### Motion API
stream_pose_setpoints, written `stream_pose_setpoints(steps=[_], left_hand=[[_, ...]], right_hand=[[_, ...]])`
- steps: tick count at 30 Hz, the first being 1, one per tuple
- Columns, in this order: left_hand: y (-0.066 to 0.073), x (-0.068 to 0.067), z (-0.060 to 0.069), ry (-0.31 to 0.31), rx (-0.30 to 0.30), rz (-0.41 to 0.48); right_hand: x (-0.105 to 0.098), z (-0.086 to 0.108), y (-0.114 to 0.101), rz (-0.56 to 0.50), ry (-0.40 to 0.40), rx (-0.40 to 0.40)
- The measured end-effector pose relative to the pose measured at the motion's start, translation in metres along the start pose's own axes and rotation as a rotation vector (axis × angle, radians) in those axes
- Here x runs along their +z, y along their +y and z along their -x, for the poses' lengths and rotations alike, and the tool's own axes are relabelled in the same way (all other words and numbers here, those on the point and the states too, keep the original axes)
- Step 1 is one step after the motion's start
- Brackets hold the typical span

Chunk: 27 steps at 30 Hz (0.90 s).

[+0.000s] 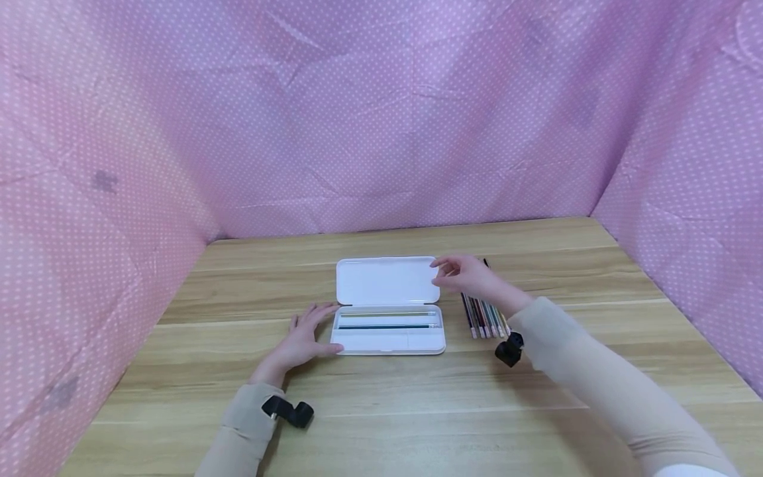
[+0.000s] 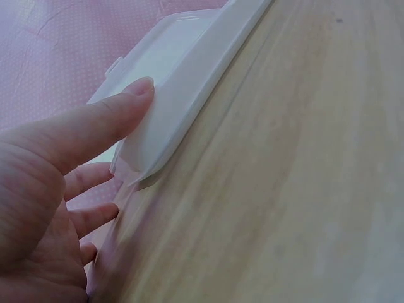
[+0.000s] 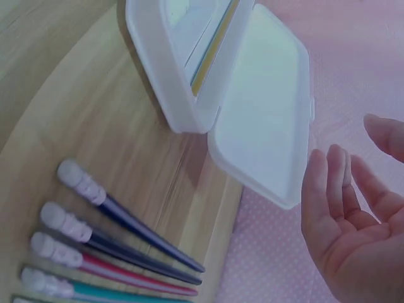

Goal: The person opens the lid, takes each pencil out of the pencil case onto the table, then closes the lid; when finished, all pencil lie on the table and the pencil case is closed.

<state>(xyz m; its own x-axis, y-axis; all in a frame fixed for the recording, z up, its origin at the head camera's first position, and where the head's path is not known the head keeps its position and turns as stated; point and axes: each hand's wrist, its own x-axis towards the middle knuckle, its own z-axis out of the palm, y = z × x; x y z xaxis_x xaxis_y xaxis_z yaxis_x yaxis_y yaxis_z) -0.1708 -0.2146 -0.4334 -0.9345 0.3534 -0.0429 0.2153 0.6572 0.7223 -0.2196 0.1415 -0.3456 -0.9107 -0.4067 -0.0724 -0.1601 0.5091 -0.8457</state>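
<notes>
A white pencil case lies with its lid folded back on the table. Inside it are a yellow pencil and a dark green pencil. My left hand is at the case's left end; its thumb touches the front wall, its fingers rather straight. Over the table my right hand holds nothing, its fingers loosely bent beside the lid's right edge. Several pencils with white eraser ends lie side by side right of the case, partly hidden under the right forearm.
The wooden table reaches back to a pink dotted cloth that hangs behind it and at both sides. Each wrist wears a small black camera, one on the left and one on the right.
</notes>
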Motion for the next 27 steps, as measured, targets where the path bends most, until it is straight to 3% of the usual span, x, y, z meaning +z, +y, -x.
stream_pose_setpoints(steps=[5,11,20,27], left_hand=[[0.001,0.001,0.0,0.004,-0.001,-0.006],[-0.001,0.002,-0.001,0.0,-0.009,-0.011],[0.0,0.002,-0.001,-0.001,-0.015,-0.001],[0.0,0.001,0.0,0.0,-0.012,-0.001]], right_hand=[[0.014,-0.005,-0.006,0.142,-0.013,-0.099],[0.036,-0.013,-0.015,0.351,-0.12,-0.231],[0.07,-0.025,-0.022,0.49,-0.245,-0.208],[0.089,-0.029,-0.023,0.537,-0.341,-0.176]])
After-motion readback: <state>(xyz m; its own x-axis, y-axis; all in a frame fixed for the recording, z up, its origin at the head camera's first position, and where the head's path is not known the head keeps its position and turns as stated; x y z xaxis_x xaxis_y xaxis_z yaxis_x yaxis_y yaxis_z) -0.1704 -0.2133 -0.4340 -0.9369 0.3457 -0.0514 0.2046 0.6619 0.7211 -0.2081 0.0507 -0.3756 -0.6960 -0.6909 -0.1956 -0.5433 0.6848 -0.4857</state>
